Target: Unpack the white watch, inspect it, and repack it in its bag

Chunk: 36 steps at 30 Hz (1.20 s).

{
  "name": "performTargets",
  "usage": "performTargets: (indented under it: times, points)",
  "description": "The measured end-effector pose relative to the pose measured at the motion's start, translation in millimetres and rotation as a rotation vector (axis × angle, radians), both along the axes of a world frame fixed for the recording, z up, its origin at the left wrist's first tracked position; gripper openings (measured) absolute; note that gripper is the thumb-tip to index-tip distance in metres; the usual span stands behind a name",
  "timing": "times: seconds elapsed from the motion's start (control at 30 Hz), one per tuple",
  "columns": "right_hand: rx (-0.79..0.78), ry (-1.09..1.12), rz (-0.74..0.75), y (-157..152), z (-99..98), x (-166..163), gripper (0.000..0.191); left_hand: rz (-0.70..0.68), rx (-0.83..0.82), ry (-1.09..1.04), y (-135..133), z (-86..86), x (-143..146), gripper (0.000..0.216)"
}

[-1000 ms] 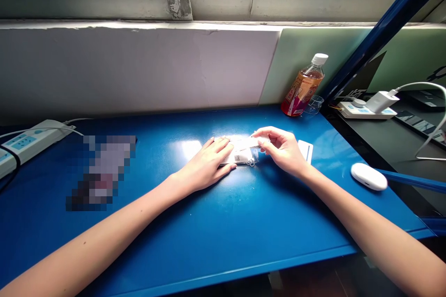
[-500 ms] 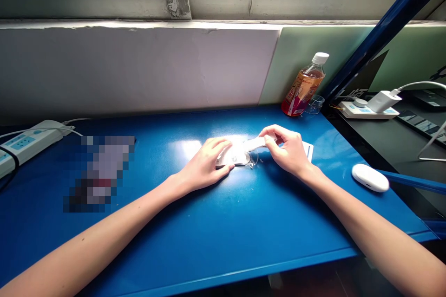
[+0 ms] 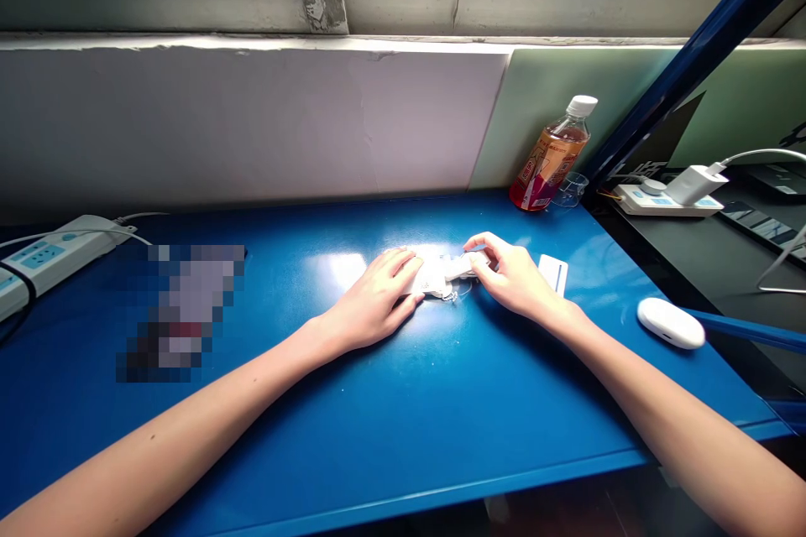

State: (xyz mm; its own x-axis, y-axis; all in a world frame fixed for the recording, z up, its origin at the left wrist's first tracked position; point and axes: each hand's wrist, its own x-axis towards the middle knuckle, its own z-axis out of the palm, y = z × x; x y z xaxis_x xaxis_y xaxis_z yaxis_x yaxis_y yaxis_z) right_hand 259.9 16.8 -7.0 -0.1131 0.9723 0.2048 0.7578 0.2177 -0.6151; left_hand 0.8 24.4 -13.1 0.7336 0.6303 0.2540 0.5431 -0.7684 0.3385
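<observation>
The left hand [image 3: 387,294], fingers laid flat, should press evenly on the flat, glossy white packet [image 3: 433,284] beneath its fingertips, while the right hand [image 3: 507,268], thumb and fingers pinching a small white oblong piece [image 3: 459,267], should, I judge, work gently.

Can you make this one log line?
left hand: on white packet | right hand: holding small white piece | nearby: white card, drink bottle

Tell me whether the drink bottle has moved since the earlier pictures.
No. Judged against the blue post, the drink bottle stands in the same place.
</observation>
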Motion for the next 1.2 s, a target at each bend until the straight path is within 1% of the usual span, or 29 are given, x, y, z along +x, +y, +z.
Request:
performTargets:
  times: [0.1, 0.17, 0.27, 0.33, 0.4, 0.47, 0.57, 0.73, 0.9, 1.03, 1.2]
  points:
    - [0.098, -0.172, 0.038, -1, -0.6, 2, 0.021, -0.007, 0.000, 0.099, 0, 0.5, 1, 0.055]
    - [0.153, -0.221, 0.087, -1, 0.7, 5, 0.019, -0.003, -0.004, 0.121, -1, 0.8, 1, 0.057]
    - [0.173, -0.191, 0.164, 0, 5.9, 12, 0.021, -0.003, 0.001, 0.132, -1, 0.7, 1, 0.058]
    - [0.153, -0.141, 0.256, 1, 10.4, 18, 0.024, -0.006, 0.007, 0.140, -1, 0.5, 1, 0.058]
    - [0.115, -0.111, 0.390, 3, 13.5, 23, 0.024, -0.009, 0.012, 0.139, -1, 0.6, 1, 0.057]
    - [0.118, -0.067, 0.440, 5, 13.9, 26, 0.022, -0.015, 0.022, 0.133, -1, 0.8, 2, 0.056]
    - [0.150, -0.026, 0.442, 6, 9.5, 24, 0.019, -0.022, 0.047, 0.127, -1, 1.1, 3, 0.055]
    - [0.221, -0.019, 0.434, 4, -0.1, 15, 0.018, -0.020, 0.064, 0.120, -1, 1.2, 3, 0.053]
    - [0.303, -0.177, 0.448, 5, 1.0, 22, 0.021, -0.024, 0.052, 0.100, -2, 2.3, 3, 0.052]
    - [0.312, -0.190, 0.438, 7, 1.8, 27, 0.020, -0.027, 0.038, 0.081, -1, 2.8, 3, 0.052]
    - [0.338, -0.211, 0.402, 5, -0.1, 21, 0.019, -0.022, 0.048, 0.081, -1, 2.3, 3, 0.052]
